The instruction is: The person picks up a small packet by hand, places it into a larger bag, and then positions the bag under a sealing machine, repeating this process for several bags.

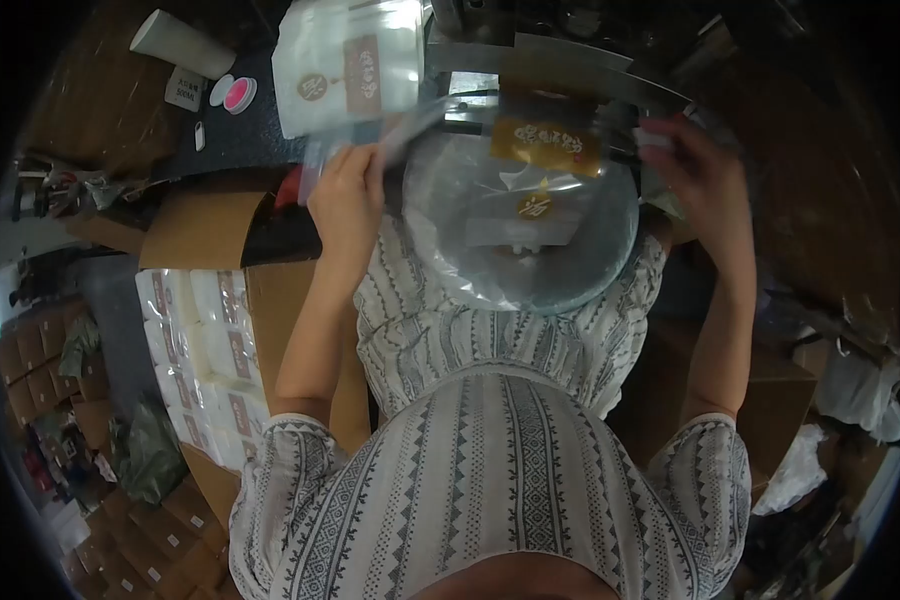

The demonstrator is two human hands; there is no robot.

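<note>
My left hand (348,195) is closed with its fingers pressed together on a clear plastic bag (320,165), whose edges are blurred. On the other side, my right hand (700,175) pinches at a pale, blurred edge by the machine's right end; what it holds is hard to make out. Between my hands, over my lap, is a round, pale, plastic-covered surface (450,250). A clear printed bag with a gold label (545,148) lies over it, apart from my left fingers.
A stack of white printed packs (350,65) stands on the dark table. Left of it are a white cup (182,43) and a small pink-filled pot (239,95). An open carton (280,330) holds several wrapped packs (205,360). More cartons (160,540) are at lower left.
</note>
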